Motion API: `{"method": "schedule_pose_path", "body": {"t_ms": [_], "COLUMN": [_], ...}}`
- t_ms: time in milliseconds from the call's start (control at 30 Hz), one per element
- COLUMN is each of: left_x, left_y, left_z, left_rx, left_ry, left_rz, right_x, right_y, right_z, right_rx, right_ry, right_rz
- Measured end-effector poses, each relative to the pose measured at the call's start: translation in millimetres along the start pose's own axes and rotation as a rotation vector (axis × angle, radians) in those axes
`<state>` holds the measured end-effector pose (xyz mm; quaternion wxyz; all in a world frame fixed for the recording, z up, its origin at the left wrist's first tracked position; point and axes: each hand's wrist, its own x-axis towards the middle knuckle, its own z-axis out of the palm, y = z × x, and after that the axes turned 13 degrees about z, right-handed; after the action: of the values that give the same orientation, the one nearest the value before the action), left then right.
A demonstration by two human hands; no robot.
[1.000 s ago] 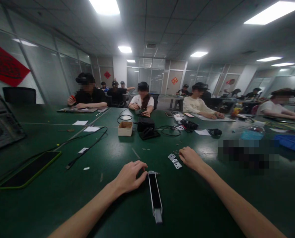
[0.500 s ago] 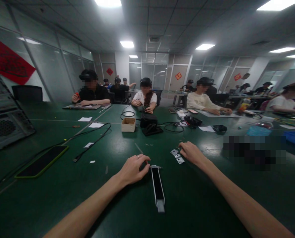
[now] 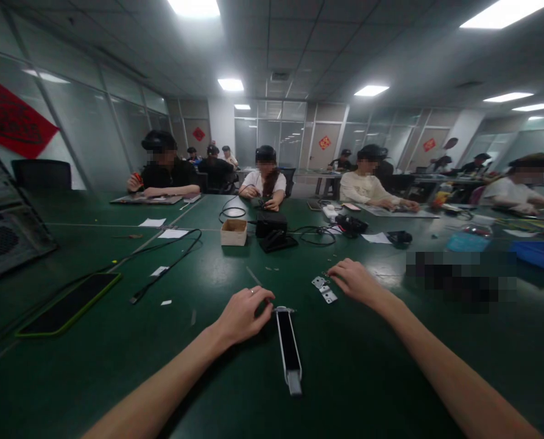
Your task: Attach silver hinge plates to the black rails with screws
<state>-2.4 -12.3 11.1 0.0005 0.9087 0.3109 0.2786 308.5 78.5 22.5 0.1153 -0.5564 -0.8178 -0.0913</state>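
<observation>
A long black device with a white frame [image 3: 289, 341] lies on the green table in front of me. My left hand [image 3: 245, 314] is at its far end, thumb and forefinger curled close together at the small metal crosspiece; whether they hold something I cannot make out. Two small silver plates with holes [image 3: 324, 291] lie further forward, right of the device. Beside them my right hand [image 3: 354, 281] reaches down, fingers bent and fingertips close to tiny parts [image 3: 327, 274] on the table. The fingertips are too small to show a grip clearly.
Ahead stand an open wooden box [image 3: 234, 233] and a black box [image 3: 272, 224] with cables. A phone [image 3: 70, 303] and a black cable lie left. A blue tray [image 3: 539, 255] is at the right. Several people sit across the table.
The whole view has shifted slightly. My right hand's fingertips have come a little nearer to the small plates. My left hand remains beside the device's far end.
</observation>
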Motion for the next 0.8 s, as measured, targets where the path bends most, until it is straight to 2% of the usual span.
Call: {"method": "schedule_pose_path", "body": {"t_ms": [133,267,400,533,800], "left_x": [-2,-3,-3,-2,-1], "left_y": [-3,-3,-3,-3,0], "left_z": [3.1,6.1,5.4,2.9,4.5], "left_rx": [-0.003,-0.011,-0.014,-0.002,-0.008], "left_ry": [-0.009,-0.039,-0.036,-0.02,-0.034], "left_rz": [0.011,0.014,0.005,-0.003,0.015], "right_x": [-1,-2,-1,3,5], "right_y": [10,5,1,-2,-8], "right_z": [-8,-8,2,12,16], "right_rx": [-0.058,-0.085,-0.063,-0.069,-0.113], "right_ry": [-0.156,-0.213,-0.211,-0.152,-0.094], "right_rz": [0.058,0.091,0.076,0.075,0.127]}}
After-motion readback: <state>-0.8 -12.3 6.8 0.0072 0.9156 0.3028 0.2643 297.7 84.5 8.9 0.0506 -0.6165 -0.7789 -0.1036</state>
